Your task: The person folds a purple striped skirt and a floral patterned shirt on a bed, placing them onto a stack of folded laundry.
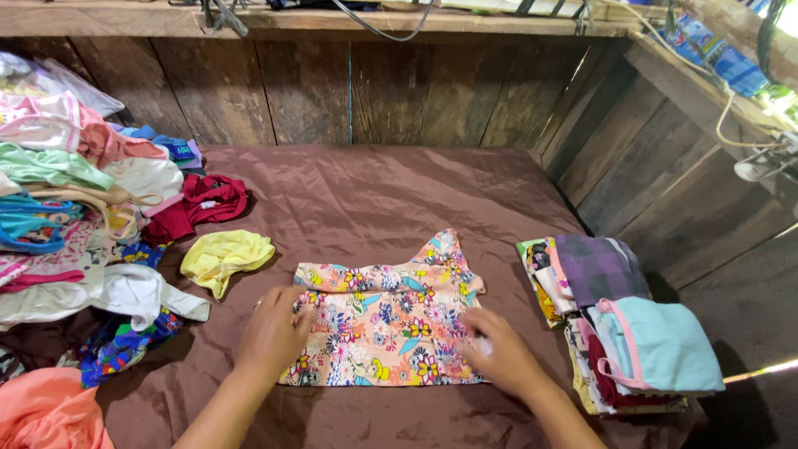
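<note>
A floral garment lies flat near the middle of the table, which is covered by a brown cloth. The garment is pale peach with a dense print of coloured flowers; one narrower part of it points up and away toward the wooden back wall.

The left hand rests palm down on the garment's left edge, fingers loosely spread and flat on the fabric. The right hand rests on the lower right part of the garment, fingers curled slightly against the cloth; whether it pinches a fold cannot be told.

To the right of the garment, apart from it, stands a pile of folded clothes, with a light blue piece on top at the front and a purple checked piece behind it.

To the left, a yellow garment lies crumpled just beyond the left hand. Behind that lies a dark red garment. Along the left edge sits a loose heap of unfolded clothes in mixed colours, with an orange piece at the near corner.
</note>
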